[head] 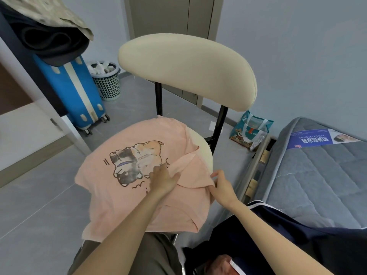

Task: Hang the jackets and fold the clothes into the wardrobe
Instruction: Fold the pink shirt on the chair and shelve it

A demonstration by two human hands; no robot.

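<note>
On the chair seat point(202, 147), a pink T-shirt point(111, 187) lies spread print-side up. Its hem hangs over the seat's near edge and its left side droops past the left edge. The padded seat seems to serve as a flat base for folding.

The left hand point(163, 179) lies flat with straight fingers beside the cartoon print and presses the cloth, likely to anchor the shirt and fix the fold line. The right hand point(222, 185) pinches the shirt's edge near the seat's right edge, its fingers narrow on the fabric, and 1 sleeve is already turned inward toward the middle.

Judging from this, the side fold is the step in hand, and the shirt is not yet in any wardrobe. A dark navy garment point(297, 235) lies over the near corner of the bed point(317, 175), probably waiting its turn.
</note>
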